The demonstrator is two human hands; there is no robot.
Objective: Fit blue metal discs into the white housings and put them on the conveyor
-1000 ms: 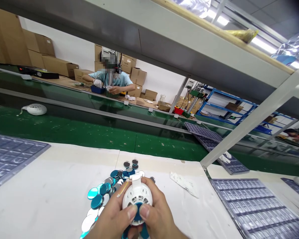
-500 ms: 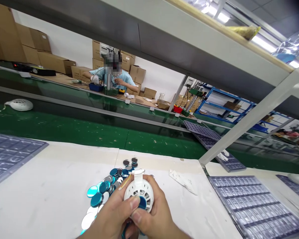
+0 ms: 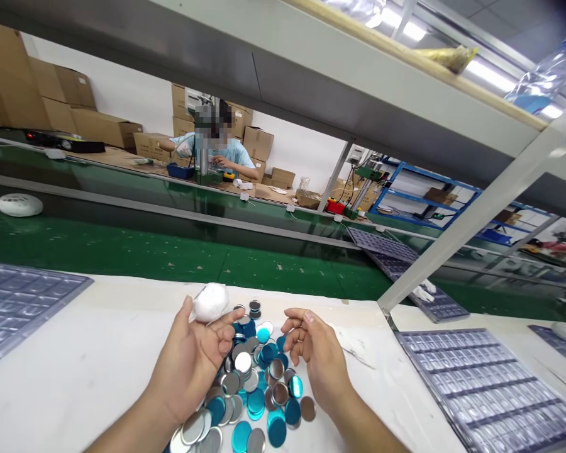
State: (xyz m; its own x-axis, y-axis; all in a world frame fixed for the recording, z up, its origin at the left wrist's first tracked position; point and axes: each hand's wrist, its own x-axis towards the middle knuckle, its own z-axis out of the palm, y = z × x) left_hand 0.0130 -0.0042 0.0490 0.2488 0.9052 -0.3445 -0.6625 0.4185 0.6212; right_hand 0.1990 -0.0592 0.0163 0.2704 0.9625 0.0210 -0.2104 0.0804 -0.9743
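My left hand [image 3: 188, 358] is turned palm up, with a white rounded vented housing [image 3: 210, 302] held at its far side between thumb and index finger. Only the housing's smooth white side shows; its vents and clip are out of sight. Opposite it, my right hand [image 3: 318, 355] is empty, its fingers loosely curled and apart. Between and below both hands lies a loose pile of round mirror-like discs [image 3: 256, 401], some with blue film and others silver. The right fingertips hover by the pile's right edge; I cannot tell if they touch a disc.
Clear plastic compartment trays lie at left [image 3: 23, 302] and right [image 3: 481, 377]. A green conveyor belt [image 3: 170, 251] runs beyond the white table, carrying another white housing [image 3: 16, 204]. A slanted metal post [image 3: 453, 226] and overhead shelf [image 3: 311, 82] frame the view. A co-worker [image 3: 236, 154] sits across.
Both hands held the white housing together, thumbs by its blue disc. Now they are apart: the left has moved left and forward with the housing, the right has let go. More of the pile shows.
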